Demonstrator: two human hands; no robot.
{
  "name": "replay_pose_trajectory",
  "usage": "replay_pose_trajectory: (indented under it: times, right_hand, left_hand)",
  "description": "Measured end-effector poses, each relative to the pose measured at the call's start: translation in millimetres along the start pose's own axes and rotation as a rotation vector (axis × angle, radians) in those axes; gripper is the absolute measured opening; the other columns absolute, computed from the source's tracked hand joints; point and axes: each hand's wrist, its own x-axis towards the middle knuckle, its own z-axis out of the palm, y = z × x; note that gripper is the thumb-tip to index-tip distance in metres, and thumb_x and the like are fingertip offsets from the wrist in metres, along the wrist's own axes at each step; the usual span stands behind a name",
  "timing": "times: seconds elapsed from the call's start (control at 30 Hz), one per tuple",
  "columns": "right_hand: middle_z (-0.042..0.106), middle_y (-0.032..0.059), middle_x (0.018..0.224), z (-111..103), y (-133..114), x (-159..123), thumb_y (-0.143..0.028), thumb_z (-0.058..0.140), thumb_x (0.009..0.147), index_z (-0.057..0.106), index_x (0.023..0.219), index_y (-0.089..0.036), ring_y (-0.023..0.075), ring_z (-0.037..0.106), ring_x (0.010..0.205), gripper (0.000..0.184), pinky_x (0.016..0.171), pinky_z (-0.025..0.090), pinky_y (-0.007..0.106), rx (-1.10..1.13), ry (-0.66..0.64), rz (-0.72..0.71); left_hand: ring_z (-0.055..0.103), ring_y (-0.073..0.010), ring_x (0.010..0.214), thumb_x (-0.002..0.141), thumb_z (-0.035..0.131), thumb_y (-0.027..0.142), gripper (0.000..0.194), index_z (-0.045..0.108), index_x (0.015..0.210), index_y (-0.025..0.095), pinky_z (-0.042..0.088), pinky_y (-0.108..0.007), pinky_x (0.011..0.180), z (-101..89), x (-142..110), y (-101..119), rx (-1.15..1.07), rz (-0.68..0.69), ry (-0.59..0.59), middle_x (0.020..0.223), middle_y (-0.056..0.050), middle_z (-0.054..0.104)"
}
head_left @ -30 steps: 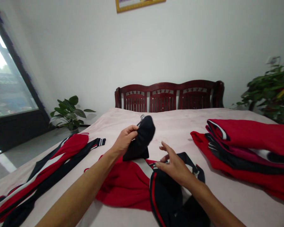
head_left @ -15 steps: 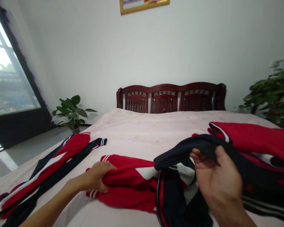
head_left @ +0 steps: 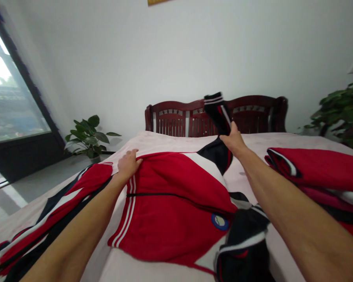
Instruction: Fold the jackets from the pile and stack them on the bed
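Hands working well apart; left hand [head_left: 128, 164] pressing red jacket [head_left: 170, 211] flat on bed [head_left: 119, 266]; right hand [head_left: 234, 141] clamping navy sleeve [head_left: 216, 111], raising it; jacket now spreading open.

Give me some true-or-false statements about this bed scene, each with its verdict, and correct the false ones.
The right hand holds up a dark sleeve with a striped cuff. True.
The left hand rests on the upper edge of a red jacket. True.
The red jacket lies on the floor. False: it lies spread on the bed.
The round badge sits on the dark sleeve. False: it sits on the jacket's red front.
The leafy plant stands on the bed. False: it stands on the floor near the window.
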Motion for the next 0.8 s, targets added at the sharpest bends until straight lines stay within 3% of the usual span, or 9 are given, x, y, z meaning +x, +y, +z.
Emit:
replay_pose_trajectory:
  times: [0.07, 0.13, 0.23, 0.33, 0.4, 0.47, 0.57, 0.63, 0.8]
  right_hand:
    - [0.050, 0.0126, 0.145, 5, 33, -21, -0.021, 0.058, 0.073, 0.044, 0.143, -0.015, 0.0283, 0.048, 0.132, 0.072, 0.110, 0.039, 0.041, -0.017, -0.101, 0.142]
    - [0.061, 0.0133, 0.133, 1, 66, -62, -0.022, 0.056, 0.072, 0.057, 0.133, -0.015, 0.0282, 0.060, 0.118, 0.061, 0.101, 0.048, 0.040, -0.017, -0.226, 0.208]
    - [0.070, 0.0144, 0.118, -16, 109, -128, -0.025, 0.057, 0.070, 0.066, 0.120, -0.013, 0.0287, 0.067, 0.107, 0.052, 0.095, 0.052, 0.040, -0.025, -0.341, 0.274]
    - [0.067, 0.0143, 0.125, -35, 140, -166, -0.040, 0.062, 0.074, 0.065, 0.122, -0.013, 0.0284, 0.064, 0.114, 0.055, 0.100, 0.048, 0.038, 0.000, -0.531, 0.271]
    - [0.061, 0.0142, 0.134, -41, 150, -174, -0.051, 0.062, 0.076, 0.060, 0.130, -0.014, 0.0282, 0.060, 0.119, 0.066, 0.100, 0.047, 0.036, -0.030, -0.592, 0.258]
    - [0.062, 0.0137, 0.132, -42, 150, -174, -0.057, 0.058, 0.079, 0.060, 0.129, -0.017, 0.0281, 0.061, 0.116, 0.063, 0.097, 0.047, 0.036, -0.156, -0.587, 0.255]
    - [0.072, 0.0115, 0.109, -41, 141, -164, -0.054, 0.049, 0.086, 0.067, 0.107, -0.020, 0.0265, 0.066, 0.101, 0.044, 0.084, 0.048, 0.034, -0.375, -0.612, 0.222]
    - [0.073, 0.0107, 0.097, -44, 136, -157, -0.056, 0.046, 0.087, 0.068, 0.098, -0.021, 0.0269, 0.067, 0.093, 0.043, 0.076, 0.047, 0.034, -0.478, -0.604, 0.217]
    - [0.070, 0.0180, 0.110, -47, 147, -152, -0.054, 0.048, 0.086, 0.064, 0.114, -0.016, 0.0351, 0.065, 0.104, 0.050, 0.079, 0.049, 0.042, -0.654, -0.506, 0.364]
  left_hand:
    - [0.059, -0.0334, 0.116, 0.089, 0.052, 0.037, 0.058, 0.041, 0.142, 0.017, 0.046, -0.042, 0.092, 21.0, -4, -4, 0.059, -0.032, -0.025, 0.133, -0.020, 0.055]
    - [0.057, -0.0342, 0.120, 0.090, 0.050, 0.038, 0.060, 0.037, 0.145, 0.018, 0.045, -0.043, 0.094, 46.5, -21, -21, 0.082, -0.050, -0.091, 0.135, -0.020, 0.053]
    - [0.055, -0.0337, 0.124, 0.090, 0.047, 0.042, 0.059, 0.041, 0.142, 0.015, 0.045, -0.042, 0.096, 80.3, -55, -58, 0.036, -0.124, -0.248, 0.137, -0.020, 0.053]
    - [0.059, -0.0322, 0.119, 0.088, 0.046, 0.047, 0.062, 0.048, 0.135, 0.007, 0.046, -0.039, 0.094, 97.2, -82, -84, 0.005, -0.172, -0.344, 0.129, -0.022, 0.060]
    - [0.062, -0.0314, 0.116, 0.087, 0.045, 0.053, 0.067, 0.047, 0.136, 0.006, 0.047, -0.038, 0.093, 99.5, -93, -91, -0.014, -0.182, -0.377, 0.125, -0.022, 0.062]
    - [0.064, -0.0310, 0.112, 0.086, 0.046, 0.056, 0.073, 0.043, 0.140, 0.007, 0.048, -0.039, 0.091, 96.8, -102, -89, -0.041, -0.190, -0.394, 0.124, -0.022, 0.063]
    - [0.065, -0.0298, 0.109, 0.082, 0.053, 0.047, 0.073, 0.037, 0.143, 0.011, 0.048, -0.039, 0.091, 85.8, -114, -81, -0.140, -0.155, -0.404, 0.124, -0.019, 0.063]
    - [0.067, -0.0261, 0.103, 0.083, 0.052, 0.035, 0.066, 0.037, 0.144, 0.015, 0.048, -0.036, 0.089, 76.1, -122, -77, -0.238, -0.087, -0.391, 0.116, -0.013, 0.068]
    - [0.068, -0.0192, 0.084, 0.086, 0.043, 0.024, 0.048, 0.050, 0.133, 0.019, 0.049, -0.030, 0.080, 63.0, -137, -77, -0.269, -0.001, -0.408, 0.092, -0.004, 0.070]
